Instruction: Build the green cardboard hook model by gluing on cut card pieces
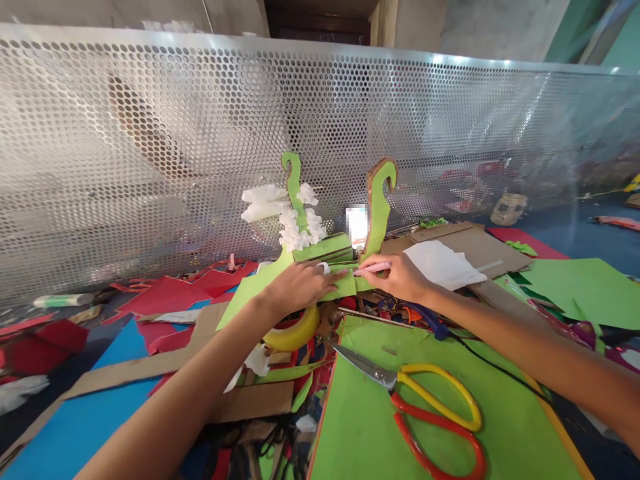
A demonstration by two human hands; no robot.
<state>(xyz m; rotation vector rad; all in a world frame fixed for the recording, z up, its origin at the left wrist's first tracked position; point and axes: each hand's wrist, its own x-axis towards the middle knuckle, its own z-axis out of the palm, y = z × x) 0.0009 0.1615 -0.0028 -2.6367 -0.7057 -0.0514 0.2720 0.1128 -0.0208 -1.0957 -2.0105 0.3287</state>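
The left hand [300,285] presses flat on the green cardboard model [330,257] standing on the tabletop [75,420], so the right hand [400,277], pinching a pink pen [373,268], should mark slowly.

The green model [340,257] is seen to be corrugated cardboard faced with matt green paper, raw brown at its cut edges. Crumpled white tissue tufts [293,217] are stuck on. The scissors [425,410] show bright metal blades and glossy plastic handles. The perforated screen [150,133] appears metal, possibly aluminium, with a dull sheen.
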